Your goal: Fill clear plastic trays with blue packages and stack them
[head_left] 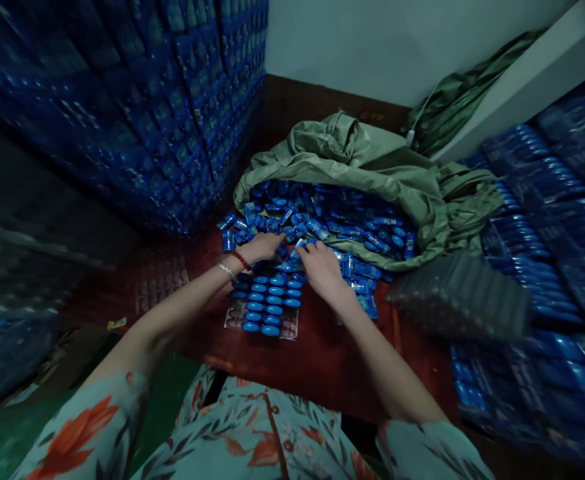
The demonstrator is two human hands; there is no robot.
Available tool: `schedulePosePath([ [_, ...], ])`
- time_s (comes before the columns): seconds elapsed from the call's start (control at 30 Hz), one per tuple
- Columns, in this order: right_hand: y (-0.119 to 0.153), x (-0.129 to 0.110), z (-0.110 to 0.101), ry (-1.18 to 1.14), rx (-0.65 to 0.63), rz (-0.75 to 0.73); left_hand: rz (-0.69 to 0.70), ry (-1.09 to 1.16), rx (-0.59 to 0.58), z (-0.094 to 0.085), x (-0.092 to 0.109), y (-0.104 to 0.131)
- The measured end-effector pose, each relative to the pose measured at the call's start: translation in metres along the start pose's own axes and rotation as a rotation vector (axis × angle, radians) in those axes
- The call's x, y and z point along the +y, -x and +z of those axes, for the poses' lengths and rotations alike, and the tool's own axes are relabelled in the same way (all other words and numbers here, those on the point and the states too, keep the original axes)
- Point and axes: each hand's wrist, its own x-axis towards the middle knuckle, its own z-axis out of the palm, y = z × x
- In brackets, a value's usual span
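ok so from my end of the feed, the left hand (268, 247) is in the loose heap of small glossy blue packets (317, 229), fingers bent and slightly apart; can't tell whether they've got hold of one. The right hand (321, 268) is just beside it, fingers curled down at a blue-and-white packet; it looks like contact, but I can't confirm a grip.

Just nearer the body sits a clear moulded plastic tray (289, 329), with glossy blue oval pieces (273, 310) in columns and some bare cavities at its edges.

What worries me: the heap comes right up to the tray, so a careless drag could pull packets over the filled columns; a forearm or wrist catching the tray might tip pieces out; slick wrappers could slide from a light pinch too.

The table is covered in dark red; a big green-grey cloth sack (387, 175) lies open on it, packets filling its mouth; another clear tray (162, 279) is off to the left; tall blue wrapped stacks (197, 100) loom on that side, more blue packs (527, 233) on the right; pale wall (342, 47) behind, dim light.
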Motion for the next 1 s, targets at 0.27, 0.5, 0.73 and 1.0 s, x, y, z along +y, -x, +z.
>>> schedulePosePath([
  [0.27, 0.0, 0.018, 0.011, -0.142, -0.135, -0.037, 0.018, 0.173, 0.282, 0.003, -0.027, 0.033],
  [0.5, 0.082, 0.042, 0.057, -0.588, 0.032, 0.225, -0.345, 0.749, 0.865, 0.045, -0.039, 0.172],
  [0.73, 0.12, -0.012, 0.064, -0.245, 0.237, 0.321, -0.447, 0.817, 0.863, 0.101, 0.001, 0.209],
  [1.0, 0.139, -0.033, 0.088, -0.353, 0.153, 0.352, -0.364, 0.728, 0.874, 0.109, 0.006, 0.186],
])
